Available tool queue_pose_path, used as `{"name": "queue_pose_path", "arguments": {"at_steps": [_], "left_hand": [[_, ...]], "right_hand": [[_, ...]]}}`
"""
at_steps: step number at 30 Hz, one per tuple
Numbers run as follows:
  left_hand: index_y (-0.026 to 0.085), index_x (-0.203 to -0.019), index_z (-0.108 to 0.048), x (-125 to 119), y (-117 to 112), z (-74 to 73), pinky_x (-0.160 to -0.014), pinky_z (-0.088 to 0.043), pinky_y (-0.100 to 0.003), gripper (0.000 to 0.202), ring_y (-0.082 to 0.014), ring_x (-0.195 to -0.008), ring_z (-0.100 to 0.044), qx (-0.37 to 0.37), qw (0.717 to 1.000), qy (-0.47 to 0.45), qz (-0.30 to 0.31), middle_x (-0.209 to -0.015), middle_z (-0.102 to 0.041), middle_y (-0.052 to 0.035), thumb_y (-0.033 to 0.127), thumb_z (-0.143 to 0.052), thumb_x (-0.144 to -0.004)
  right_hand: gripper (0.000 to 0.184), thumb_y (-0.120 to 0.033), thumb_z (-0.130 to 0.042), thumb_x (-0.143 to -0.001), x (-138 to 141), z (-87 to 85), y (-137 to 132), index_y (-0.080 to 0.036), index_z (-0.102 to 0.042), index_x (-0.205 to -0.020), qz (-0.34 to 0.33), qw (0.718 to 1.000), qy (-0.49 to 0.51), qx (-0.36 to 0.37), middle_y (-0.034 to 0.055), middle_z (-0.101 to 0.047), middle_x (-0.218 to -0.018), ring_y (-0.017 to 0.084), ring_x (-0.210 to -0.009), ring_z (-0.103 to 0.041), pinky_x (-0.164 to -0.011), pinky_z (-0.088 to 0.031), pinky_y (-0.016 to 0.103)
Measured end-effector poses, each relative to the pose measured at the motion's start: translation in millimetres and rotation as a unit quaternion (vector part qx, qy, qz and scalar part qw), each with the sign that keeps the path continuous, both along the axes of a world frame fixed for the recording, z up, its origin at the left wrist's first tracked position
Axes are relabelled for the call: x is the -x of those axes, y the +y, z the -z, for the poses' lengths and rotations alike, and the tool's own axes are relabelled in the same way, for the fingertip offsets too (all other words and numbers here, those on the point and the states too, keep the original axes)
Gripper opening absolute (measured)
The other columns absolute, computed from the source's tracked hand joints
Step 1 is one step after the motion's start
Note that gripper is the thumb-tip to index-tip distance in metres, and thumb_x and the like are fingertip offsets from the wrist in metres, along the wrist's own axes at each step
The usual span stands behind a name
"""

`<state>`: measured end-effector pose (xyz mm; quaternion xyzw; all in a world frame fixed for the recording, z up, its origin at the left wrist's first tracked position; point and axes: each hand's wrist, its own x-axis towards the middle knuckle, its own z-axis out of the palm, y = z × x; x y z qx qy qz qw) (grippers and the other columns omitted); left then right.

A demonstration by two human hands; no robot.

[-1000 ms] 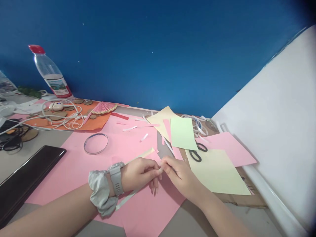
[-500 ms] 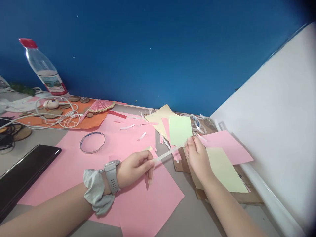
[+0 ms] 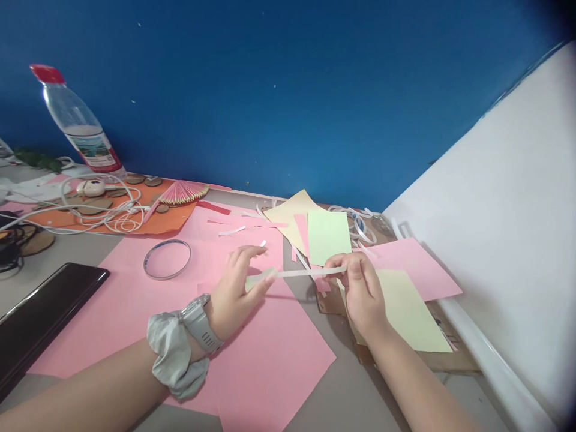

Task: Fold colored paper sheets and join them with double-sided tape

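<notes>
A narrow whitish strip of tape (image 3: 301, 273) stretches nearly level between my hands, above the pink sheets. My right hand (image 3: 360, 285) is closed, pinching its right end between thumb and fingers. On the other side, my left hand (image 3: 238, 288) has its thumb and fingers spread apart. The strip's left end passes behind the left thumb and seems to touch it; the hand is not closed on it. A grey watch (image 3: 201, 324) and a grey-green scrunchie (image 3: 177, 354) are on the left wrist. Beneath are large pink paper sheets (image 3: 279, 366).
Pale green (image 3: 329, 237) and yellow paper lie behind my hands, with paper scraps and curled white strips (image 3: 366, 231). Cardboard (image 3: 454, 361) lies under papers at right. Leftward are a ring-shaped band (image 3: 167, 277), black phone (image 3: 49, 324), pink paper fan (image 3: 183, 192), cables and bottle (image 3: 85, 129).
My left hand has risen and opened its fingers, which were pinching the strip. The slanted strip is now nearly level. My right hand still grips its end, having shifted little.
</notes>
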<state>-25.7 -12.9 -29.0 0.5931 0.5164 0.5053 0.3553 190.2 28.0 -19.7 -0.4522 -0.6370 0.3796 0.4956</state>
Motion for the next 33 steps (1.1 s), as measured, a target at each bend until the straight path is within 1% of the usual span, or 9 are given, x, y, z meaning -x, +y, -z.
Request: {"name": "queue_pose_path", "arguments": {"at_steps": [2,4,7,11,14,17,23,28,33], "left_hand": [[0.020,-0.099,-0.059,0,-1,-1.3,-0.082,-0.044,-0.031,0.020,-0.0213,-0.100,-0.055,0.020,0.997,0.034,0.065,-0.103,-0.061,-0.0078,0.032,-0.055,-0.084],[0.018,-0.080,-0.060,-1,-3,-1.8,-0.065,-0.047,-0.027,0.019,-0.0162,-0.071,-0.061,0.051,0.990,0.036,0.128,-0.076,-0.064,-0.0035,0.032,-0.050,-0.087],[0.017,-0.069,-0.056,-1,-4,-1.0,-0.055,-0.045,-0.024,0.026,-0.0108,-0.051,-0.057,0.059,0.989,0.016,0.135,-0.059,-0.058,0.0015,0.031,-0.047,-0.089],[0.017,-0.078,-0.053,2,0,1.0,-0.050,-0.043,-0.022,0.023,-0.0089,-0.050,-0.053,0.057,0.996,-0.032,0.067,-0.063,-0.053,0.0032,0.036,-0.045,-0.090],[0.018,-0.075,-0.051,5,4,1.0,-0.053,-0.043,-0.022,0.024,-0.0086,-0.055,-0.050,0.041,0.997,-0.062,0.034,-0.066,-0.052,0.0031,0.037,-0.048,-0.089],[0.018,-0.071,-0.050,5,7,-0.4,-0.059,-0.042,-0.023,0.026,-0.0091,-0.059,-0.047,0.030,0.995,-0.082,0.039,-0.064,-0.052,0.0030,0.036,-0.046,-0.090],[0.017,-0.067,-0.050,5,7,-1.4,-0.060,-0.041,-0.024,0.032,-0.0089,-0.058,-0.045,0.040,0.993,-0.100,0.052,-0.062,-0.054,0.0025,0.038,-0.043,-0.090],[0.018,-0.071,-0.049,7,7,0.3,-0.056,-0.041,-0.022,0.024,-0.0084,-0.057,-0.049,0.061,0.992,-0.105,0.033,-0.062,-0.054,0.0038,0.036,-0.053,-0.086],[0.015,-0.074,-0.055,0,5,-2.0,-0.058,-0.045,-0.025,0.027,-0.0097,-0.058,-0.054,0.083,0.990,-0.084,0.081,-0.067,-0.059,0.0001,0.035,-0.045,-0.089]], "right_hand": [[0.029,-0.040,-0.035,-0.095,1,0.5,-2,-0.021,-0.048,-0.076,-0.012,1.000,0.009,-0.008,0.0003,-0.057,-0.079,0.012,-0.065,-0.054,-0.061,-0.043,0.027],[0.028,-0.039,-0.038,-0.094,0,1.2,-1,-0.021,-0.048,-0.075,0.001,1.000,0.021,-0.004,-0.0013,-0.056,-0.074,0.011,-0.059,-0.052,-0.060,-0.041,0.027],[0.025,-0.038,-0.046,-0.092,-2,2.5,3,-0.021,-0.049,-0.074,0.039,0.999,0.034,0.010,-0.0042,-0.052,-0.062,0.010,-0.053,-0.048,-0.055,-0.039,0.024],[0.024,-0.037,-0.050,-0.090,-3,5.5,9,-0.021,-0.050,-0.072,0.050,0.996,0.066,0.032,-0.0056,-0.049,-0.054,0.009,-0.050,-0.045,-0.051,-0.037,0.022],[0.024,-0.038,-0.050,-0.090,-2,8.0,11,-0.021,-0.049,-0.072,0.035,0.992,0.103,0.061,-0.0063,-0.048,-0.053,0.008,-0.047,-0.043,-0.048,-0.036,0.022],[0.026,-0.037,-0.050,-0.090,1,9.2,12,-0.021,-0.047,-0.070,0.014,0.987,0.133,0.090,-0.0068,-0.045,-0.051,0.008,-0.044,-0.043,-0.045,-0.036,0.021],[0.027,-0.036,-0.051,-0.090,4,9.3,12,-0.020,-0.045,-0.068,0.004,0.977,0.176,0.119,-0.0077,-0.043,-0.049,0.007,-0.041,-0.043,-0.043,-0.037,0.020],[0.026,-0.037,-0.055,-0.087,2,8.2,12,-0.020,-0.046,-0.069,0.021,0.971,0.198,0.129,-0.0076,-0.044,-0.049,0.007,-0.041,-0.042,-0.043,-0.037,0.020],[0.028,-0.040,-0.052,-0.088,-5,8.9,16,-0.021,-0.044,-0.069,0.059,0.965,0.233,0.109,-0.0079,-0.043,-0.048,0.007,-0.043,-0.039,-0.043,-0.035,0.018]]}}
